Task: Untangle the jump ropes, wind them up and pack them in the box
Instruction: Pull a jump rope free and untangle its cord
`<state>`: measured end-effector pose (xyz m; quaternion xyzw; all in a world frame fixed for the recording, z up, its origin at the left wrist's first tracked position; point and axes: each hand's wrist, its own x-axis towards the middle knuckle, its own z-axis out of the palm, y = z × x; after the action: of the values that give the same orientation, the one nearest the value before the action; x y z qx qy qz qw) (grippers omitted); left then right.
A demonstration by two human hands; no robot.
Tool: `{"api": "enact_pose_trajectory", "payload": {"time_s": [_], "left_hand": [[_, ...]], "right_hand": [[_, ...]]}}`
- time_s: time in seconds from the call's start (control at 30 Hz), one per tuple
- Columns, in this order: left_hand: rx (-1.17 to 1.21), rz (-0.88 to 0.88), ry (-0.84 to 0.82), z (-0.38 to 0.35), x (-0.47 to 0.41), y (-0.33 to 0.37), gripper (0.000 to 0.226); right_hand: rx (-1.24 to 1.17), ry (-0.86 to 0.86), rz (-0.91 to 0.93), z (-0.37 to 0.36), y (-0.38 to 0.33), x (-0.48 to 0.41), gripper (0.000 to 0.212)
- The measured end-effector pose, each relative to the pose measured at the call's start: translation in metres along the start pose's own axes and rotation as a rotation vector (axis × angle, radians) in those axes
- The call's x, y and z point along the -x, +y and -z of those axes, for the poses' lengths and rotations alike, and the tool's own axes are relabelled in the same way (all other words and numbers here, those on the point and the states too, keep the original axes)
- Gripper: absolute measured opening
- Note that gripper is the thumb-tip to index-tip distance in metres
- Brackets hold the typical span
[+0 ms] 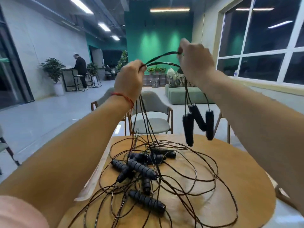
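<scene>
Left hand (130,79) and right hand (195,60) are pinching thin black jump-rope cords (161,58) above the round wooden worktop (238,175); tugging could tighten knots.

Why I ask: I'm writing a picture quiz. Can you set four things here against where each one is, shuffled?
1. three hanging handles
2. tangled rope pile
3. red string
4. grey chair

a. lying on the wooden table
b. standing beyond the table
c. dangling in the air
d. round the left wrist

Pairs: 1-c, 2-a, 3-d, 4-b
</scene>
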<state>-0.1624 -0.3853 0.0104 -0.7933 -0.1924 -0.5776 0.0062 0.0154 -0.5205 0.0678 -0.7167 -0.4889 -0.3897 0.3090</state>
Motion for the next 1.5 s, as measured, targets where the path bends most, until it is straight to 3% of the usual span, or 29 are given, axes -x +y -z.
{"api": "enact_pose_trajectory", "payload": {"time_s": [0.17, 0.37, 0.67, 0.9, 1.13, 1.3, 1.4, 1.5], "left_hand": [[-0.03, 0.069, -0.121, -0.002, 0.021, -0.018, 0.022], [0.052, 0.114, -0.202, -0.01, 0.031, -0.017, 0.02], [0.28, 0.297, -0.23, -0.009, 0.03, -0.018, 0.021], [0.208, 0.374, -0.293, -0.017, 0.037, -0.02, 0.028], [0.218, 0.368, -0.301, -0.016, 0.036, -0.021, 0.021], [0.293, 0.374, -0.344, -0.014, 0.039, -0.019, 0.015], [0.406, 0.431, -0.422, -0.01, 0.043, -0.014, 0.02], [0.649, 0.628, -0.495, -0.002, 0.043, -0.007, 0.041]], "right_hand": [[-0.102, -0.264, -0.006, -0.009, 0.007, 0.011, 0.007], [-0.051, -0.295, -0.006, -0.026, 0.016, 0.02, 0.008], [-0.184, -0.394, -0.044, -0.02, 0.02, 0.022, 0.014], [-0.324, -0.591, -0.044, -0.026, 0.02, 0.038, 0.013], [-0.34, -0.622, -0.084, -0.028, 0.025, 0.041, 0.016], [0.09, -0.391, 0.152, -0.031, 0.019, 0.045, 0.021], [0.037, -0.414, 0.132, -0.036, 0.016, 0.046, 0.025], [-0.232, -0.522, 0.001, -0.035, 0.013, 0.044, 0.027]]}}
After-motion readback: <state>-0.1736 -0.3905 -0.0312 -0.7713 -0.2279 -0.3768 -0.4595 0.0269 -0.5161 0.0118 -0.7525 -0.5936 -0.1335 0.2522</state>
